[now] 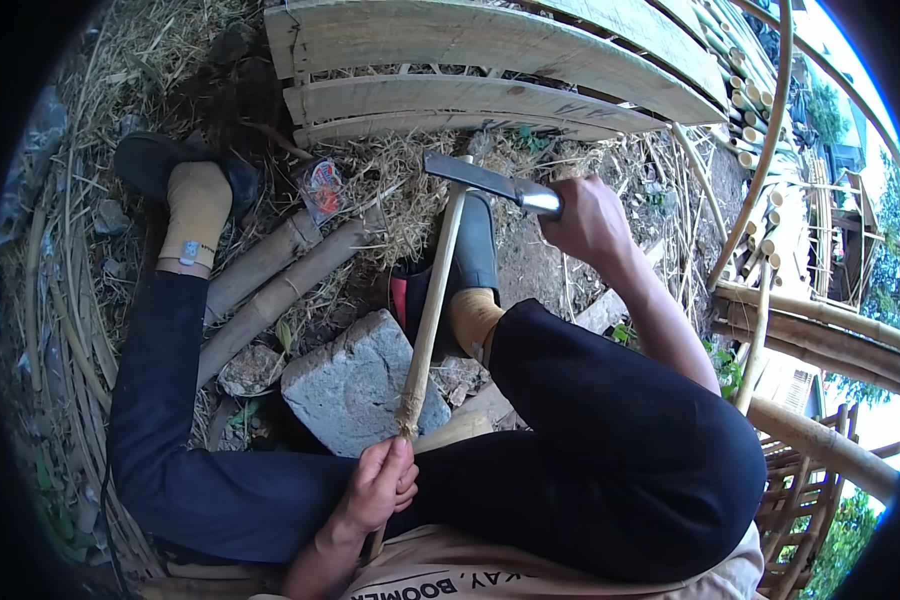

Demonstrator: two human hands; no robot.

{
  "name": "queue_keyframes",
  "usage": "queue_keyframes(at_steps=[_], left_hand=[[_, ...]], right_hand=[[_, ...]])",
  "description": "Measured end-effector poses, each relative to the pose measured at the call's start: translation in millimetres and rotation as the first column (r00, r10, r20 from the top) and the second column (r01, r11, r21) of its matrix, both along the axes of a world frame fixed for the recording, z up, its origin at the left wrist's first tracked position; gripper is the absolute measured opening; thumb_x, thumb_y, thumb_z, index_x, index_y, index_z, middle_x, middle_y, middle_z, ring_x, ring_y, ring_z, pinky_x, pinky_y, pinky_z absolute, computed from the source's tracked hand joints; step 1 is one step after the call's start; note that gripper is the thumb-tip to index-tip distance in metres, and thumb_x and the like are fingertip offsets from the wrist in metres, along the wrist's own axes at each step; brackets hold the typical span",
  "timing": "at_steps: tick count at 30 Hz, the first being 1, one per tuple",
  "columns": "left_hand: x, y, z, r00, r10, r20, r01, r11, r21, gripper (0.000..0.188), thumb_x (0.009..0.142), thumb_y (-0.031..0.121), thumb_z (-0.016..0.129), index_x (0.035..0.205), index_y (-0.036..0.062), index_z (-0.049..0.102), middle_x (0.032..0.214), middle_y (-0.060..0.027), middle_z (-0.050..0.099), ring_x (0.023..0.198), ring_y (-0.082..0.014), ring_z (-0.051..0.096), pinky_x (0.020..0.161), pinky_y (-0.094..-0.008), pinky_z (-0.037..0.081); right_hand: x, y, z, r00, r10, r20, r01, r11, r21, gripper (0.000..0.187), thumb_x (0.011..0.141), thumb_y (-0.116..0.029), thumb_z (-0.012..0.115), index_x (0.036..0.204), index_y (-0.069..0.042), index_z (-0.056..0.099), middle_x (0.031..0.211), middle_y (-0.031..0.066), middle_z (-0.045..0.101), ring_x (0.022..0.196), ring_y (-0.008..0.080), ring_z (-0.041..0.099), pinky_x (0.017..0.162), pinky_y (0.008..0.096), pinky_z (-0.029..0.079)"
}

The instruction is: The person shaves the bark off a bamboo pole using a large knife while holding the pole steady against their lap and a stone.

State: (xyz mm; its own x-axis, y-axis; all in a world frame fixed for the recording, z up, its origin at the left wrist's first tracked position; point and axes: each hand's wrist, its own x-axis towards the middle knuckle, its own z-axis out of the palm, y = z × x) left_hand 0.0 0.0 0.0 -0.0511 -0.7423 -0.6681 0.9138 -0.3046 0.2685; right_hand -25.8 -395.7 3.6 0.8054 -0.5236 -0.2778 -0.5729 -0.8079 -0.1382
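Observation:
My left hand is closed around the lower end of a long, pale bamboo stick. The stick slants up and away from my lap, and its part near my fist looks rough and frayed. My right hand grips a broad-bladed knife by its handle, just behind a shiny metal collar. The dark blade lies across the stick's far end, above my right shoe. Whether the edge bites into the wood I cannot tell.
A big grey stone block sits between my legs, with thick bamboo poles to its left. A slatted wooden crate stands ahead. Straw covers much of the ground. Cut bamboo is stacked at the far right, near a bamboo railing.

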Motion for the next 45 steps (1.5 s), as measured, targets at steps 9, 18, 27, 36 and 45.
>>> queue_keyframes(at_steps=[9, 18, 27, 36, 45], left_hand=[[3, 6, 9, 0.987, -0.033, -0.159, 0.021, 0.997, -0.074, 0.039, 0.111, 0.038, 0.037, 0.08, 0.0137, 0.039, 0.056, 0.0054, 0.028, 0.042, -0.0023, 0.019, 0.038, -0.0219, 0.016], [3, -13, 2, 0.999, -0.016, -0.028, 0.013, 0.997, -0.081, 0.038, 0.111, 0.036, 0.038, 0.08, 0.0127, 0.04, 0.058, 0.0055, 0.03, 0.042, -0.0019, 0.021, 0.038, -0.0208, 0.017], [26, -33, 7, 0.961, 0.077, 0.267, -0.083, 0.997, 0.01, 0.036, 0.111, 0.035, 0.04, 0.083, 0.0121, 0.042, 0.06, 0.006, 0.032, 0.043, -0.0014, 0.024, 0.038, -0.0207, 0.017], [46, -22, -5, 0.981, 0.187, 0.052, -0.186, 0.982, -0.017, 0.035, 0.11, 0.036, 0.039, 0.083, 0.0135, 0.041, 0.059, 0.0076, 0.027, 0.043, -0.0004, 0.018, 0.038, -0.0203, 0.014], [39, -23, -11, 0.985, 0.159, -0.064, -0.165, 0.981, -0.102, 0.034, 0.11, 0.036, 0.041, 0.084, 0.014, 0.041, 0.061, 0.0082, 0.028, 0.045, -0.0004, 0.021, 0.039, -0.0205, 0.016]], right_hand=[[-15, 2, 15, 0.989, -0.059, 0.139, 0.041, 0.991, 0.13, 0.017, 0.073, -0.016, 0.064, 0.08, -0.003, 0.072, 0.072, 0.022, 0.068, 0.072, 0.04, 0.069, 0.072, 0.0487, 0.056], [-26, -11, 30, 0.99, -0.102, 0.1, 0.098, 0.994, 0.044, 0.02, 0.078, -0.018, 0.068, 0.09, -0.003, 0.074, 0.076, 0.0221, 0.069, 0.073, 0.0401, 0.069, 0.072, 0.0463, 0.056], [0, 42, 25, 0.916, 0.346, 0.204, -0.393, 0.879, 0.271, 0.026, 0.072, -0.008, 0.07, 0.097, -0.008, 0.064, 0.066, 0.015, 0.063, 0.069, 0.0371, 0.068, 0.064, 0.0472, 0.051], [36, 71, 9, 0.908, 0.383, 0.168, -0.418, 0.804, 0.423, 0.023, 0.078, -0.025, 0.078, 0.09, -0.008, 0.07, 0.074, 0.0146, 0.071, 0.072, 0.0361, 0.07, 0.07, 0.0469, 0.056], [16, 73, -1, 0.947, 0.314, 0.068, -0.315, 0.87, 0.38, 0.022, 0.068, -0.019, 0.074, 0.086, -0.007, 0.071, 0.073, 0.0177, 0.069, 0.074, 0.0386, 0.069, 0.071, 0.0479, 0.055]])
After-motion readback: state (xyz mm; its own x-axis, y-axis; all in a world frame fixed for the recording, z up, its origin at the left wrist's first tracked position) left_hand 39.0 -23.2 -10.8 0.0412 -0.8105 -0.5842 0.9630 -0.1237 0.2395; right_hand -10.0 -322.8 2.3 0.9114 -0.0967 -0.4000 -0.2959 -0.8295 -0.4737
